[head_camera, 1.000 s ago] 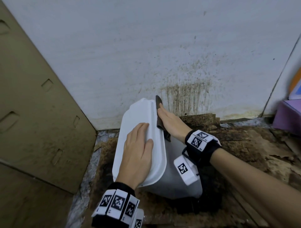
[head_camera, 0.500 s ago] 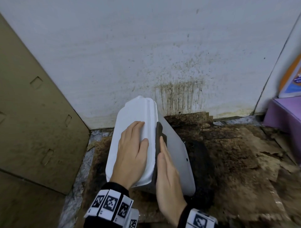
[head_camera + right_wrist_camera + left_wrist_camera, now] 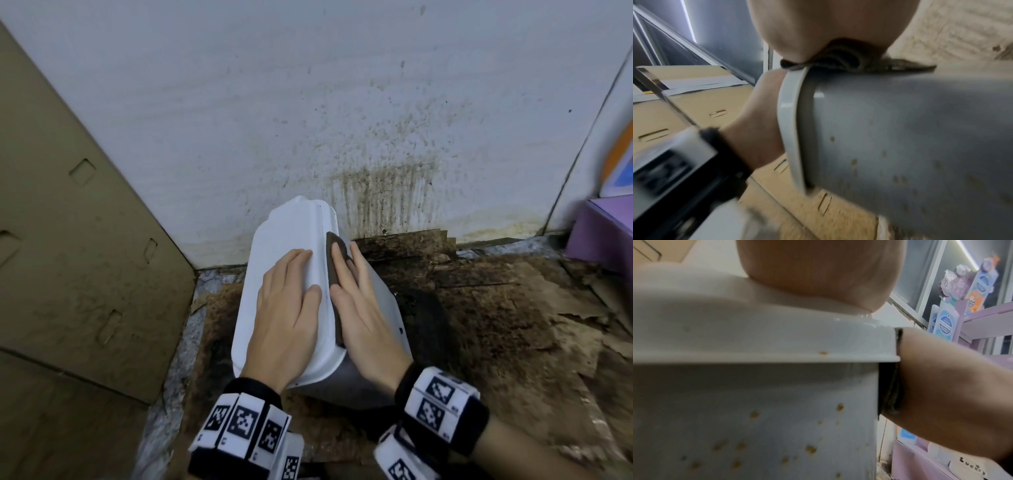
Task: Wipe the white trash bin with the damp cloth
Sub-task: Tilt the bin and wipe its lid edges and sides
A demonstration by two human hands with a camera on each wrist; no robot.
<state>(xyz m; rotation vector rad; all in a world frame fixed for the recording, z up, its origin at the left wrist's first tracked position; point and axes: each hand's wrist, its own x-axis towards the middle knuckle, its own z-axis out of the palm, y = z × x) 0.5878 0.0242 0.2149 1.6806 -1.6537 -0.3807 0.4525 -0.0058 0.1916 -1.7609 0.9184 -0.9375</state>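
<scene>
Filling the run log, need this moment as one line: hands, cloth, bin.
left hand flat on bin lid | right hand pressing dark cloth to right side of white bin | brown specks on near side | wipe in progress

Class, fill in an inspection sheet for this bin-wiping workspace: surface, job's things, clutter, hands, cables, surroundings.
Surface: floor covered in stained, torn brown cardboard, darkest beside the bin.
Job's things: white trash bin, lid closed; brown specks on its side in the wrist views. Dark cloth lies flat against the bin's right side below the lid rim.
Clutter: loose cardboard scraps at right.
Hands: left hand flat on the lid; right hand presses the cloth with straight fingers.
Cables: nothing seen.
Surroundings: white wall with brown splatter; cardboard panel at left; purple shelf at right.
</scene>
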